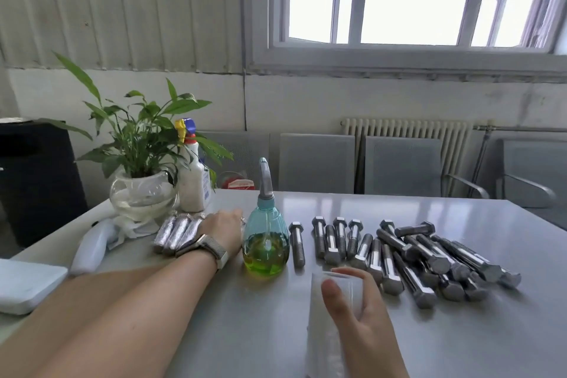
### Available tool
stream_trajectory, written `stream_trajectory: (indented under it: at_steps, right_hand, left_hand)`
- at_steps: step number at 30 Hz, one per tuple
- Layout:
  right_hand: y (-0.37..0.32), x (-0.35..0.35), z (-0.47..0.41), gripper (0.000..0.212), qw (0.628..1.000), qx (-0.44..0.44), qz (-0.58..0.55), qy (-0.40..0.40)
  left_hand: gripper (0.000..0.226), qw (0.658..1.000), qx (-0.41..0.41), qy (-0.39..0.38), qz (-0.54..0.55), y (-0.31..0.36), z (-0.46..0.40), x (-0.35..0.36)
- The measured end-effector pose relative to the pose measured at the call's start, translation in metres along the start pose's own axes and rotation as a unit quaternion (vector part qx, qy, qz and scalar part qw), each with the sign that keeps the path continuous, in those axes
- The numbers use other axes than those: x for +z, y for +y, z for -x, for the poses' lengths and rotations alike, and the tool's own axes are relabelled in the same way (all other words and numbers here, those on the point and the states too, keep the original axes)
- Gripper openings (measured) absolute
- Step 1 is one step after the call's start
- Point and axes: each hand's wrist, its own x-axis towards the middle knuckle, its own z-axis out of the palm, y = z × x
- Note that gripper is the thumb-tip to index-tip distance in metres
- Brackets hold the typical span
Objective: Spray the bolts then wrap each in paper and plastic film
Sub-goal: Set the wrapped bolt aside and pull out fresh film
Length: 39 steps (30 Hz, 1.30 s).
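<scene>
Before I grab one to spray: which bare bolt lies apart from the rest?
The bolt just right of the green spray bottle. It lies alone, head away from you, touching nothing; the others crowd together further right.

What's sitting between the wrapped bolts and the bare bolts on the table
In the head view, the left hand and the spray bottle lie between the wrapped bolts and bare bolts.

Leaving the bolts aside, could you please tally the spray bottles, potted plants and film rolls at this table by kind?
Spray bottles: 2, the teal spray bottle and the white spray bottle
Potted plant: 1
Roll of plastic film: 1, held in the right hand
Total: 4
</scene>
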Motion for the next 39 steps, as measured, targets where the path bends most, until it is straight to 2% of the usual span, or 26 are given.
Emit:
stream_trajectory:
  at_steps: [3, 5, 8, 10, 13, 21, 25, 28, 30, 31, 32, 34, 35, 36, 37, 38, 39]
  right_hand:
    - [0.002, -0.001, -0.001, 0.053, 1.0, 0.012, -0.012, -0.013]
    - [0.004, -0.001, -0.002, 0.052, 1.0, 0.01, -0.016, -0.015]
    - [0.003, 0.0, -0.001, 0.065, 1.0, 0.004, -0.021, -0.015]
    - [0.002, 0.001, -0.001, 0.064, 1.0, 0.004, -0.024, -0.011]
    - [0.001, 0.0, -0.001, 0.051, 1.0, 0.003, -0.028, -0.012]
    - [0.005, -0.006, -0.001, 0.053, 0.999, 0.019, -0.029, -0.021]
    - [0.004, -0.006, -0.001, 0.064, 1.0, 0.01, -0.017, -0.022]
    - [0.002, -0.006, 0.001, 0.074, 1.0, 0.005, 0.001, -0.019]
    - [-0.001, -0.006, 0.001, 0.076, 1.0, 0.015, 0.0, -0.023]
    - [-0.002, -0.007, 0.001, 0.076, 0.999, 0.03, -0.008, -0.027]
    - [-0.004, -0.007, 0.001, 0.075, 0.998, 0.052, -0.021, -0.033]
    - [-0.006, -0.007, 0.002, 0.073, 0.993, 0.094, -0.051, -0.04]
    - [-0.008, -0.008, 0.002, 0.071, 0.991, 0.108, -0.064, -0.041]
    - [-0.009, -0.008, 0.003, 0.069, 0.989, 0.117, -0.076, -0.041]
    - [-0.011, -0.009, 0.004, 0.066, 0.988, 0.12, -0.086, -0.04]
    - [-0.013, -0.009, 0.004, 0.063, 0.988, 0.119, -0.093, -0.04]
    - [-0.015, -0.009, 0.004, 0.061, 0.988, 0.114, -0.096, -0.041]
  left_hand:
    - [0.028, 0.998, -0.019, 0.019, -0.049, 0.001, 0.0, 0.009]
    - [0.031, 0.998, -0.029, 0.003, -0.057, 0.001, 0.0, 0.01]
    - [0.04, 0.996, 0.017, 0.021, -0.088, -0.006, -0.004, 0.016]
    - [0.047, 0.997, 0.059, 0.01, -0.058, -0.013, -0.007, 0.021]
    - [0.049, 0.996, 0.08, -0.03, 0.008, -0.022, -0.012, 0.022]
    - [0.049, 0.996, 0.075, -0.033, -0.028, -0.032, -0.019, 0.024]
    - [0.052, 0.997, 0.071, -0.024, -0.008, -0.035, -0.016, 0.025]
    - [0.053, 0.995, 0.035, 0.015, 0.095, -0.034, -0.004, 0.015]
    - [0.042, 0.971, -0.016, 0.117, 0.209, -0.036, 0.007, 0.001]
    - [0.035, 0.945, -0.057, 0.191, 0.259, -0.035, 0.014, -0.01]
    - [0.03, 0.905, -0.117, 0.268, 0.31, -0.035, 0.022, -0.021]
    - [0.027, 0.788, -0.237, 0.395, 0.409, -0.031, 0.042, -0.05]
    - [0.026, 0.732, -0.256, 0.437, 0.456, -0.028, 0.054, -0.062]
    - [0.025, 0.693, -0.24, 0.452, 0.507, -0.022, 0.068, -0.073]
    - [0.022, 0.678, -0.2, 0.439, 0.554, -0.014, 0.085, -0.081]
    - [0.018, 0.687, -0.15, 0.404, 0.585, -0.004, 0.102, -0.087]
    - [0.015, 0.715, -0.1, 0.346, 0.599, 0.009, 0.118, -0.088]
